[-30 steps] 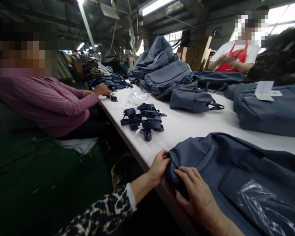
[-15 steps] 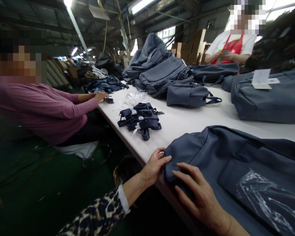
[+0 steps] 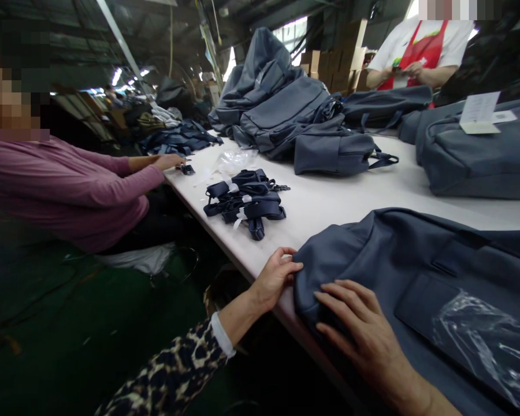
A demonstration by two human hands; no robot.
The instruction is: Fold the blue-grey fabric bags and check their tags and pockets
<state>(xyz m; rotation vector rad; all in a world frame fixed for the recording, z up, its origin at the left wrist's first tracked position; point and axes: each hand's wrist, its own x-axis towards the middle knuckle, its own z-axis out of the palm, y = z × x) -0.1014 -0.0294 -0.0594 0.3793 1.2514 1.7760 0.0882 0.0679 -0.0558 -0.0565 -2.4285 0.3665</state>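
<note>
A dark blue bag lies along the near right edge of the table, with clear plastic wrap over a patch on its upper side. My left hand pinches the bag's left end between thumb and fingers. Just to the right, my right hand rests on the bag's near side, its fingers stretched out and slightly apart. Beyond my left hand sits a small heap of navy straps, bundled with white ties.
More blue bags are piled at the back of the white table. Another bag with a paper tag stands at right. A co-worker in a pink top sits at left; a person in a red apron stands behind.
The view has tilted down slightly. My right hand has come to lie flatter against the bag's side, while my left hand keeps its pinch at the end.
</note>
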